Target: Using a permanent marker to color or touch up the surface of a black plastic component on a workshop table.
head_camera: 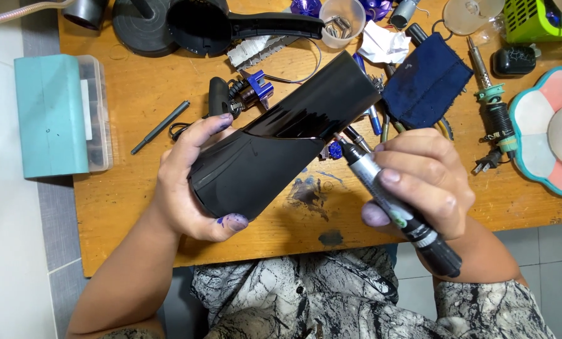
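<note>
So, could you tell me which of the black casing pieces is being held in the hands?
The tapered glossy black housing, gripped by the left hand. The other black shell, with a long handle, lies untouched at the bench's far edge.

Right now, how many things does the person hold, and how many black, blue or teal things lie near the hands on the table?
Held, black: 2, the black shell in the left hand, the marker in the right hand
Blue: 1, the blue cloth
Teal: 1, the teal box
Black: 1, the black rod
Total: 5
</note>
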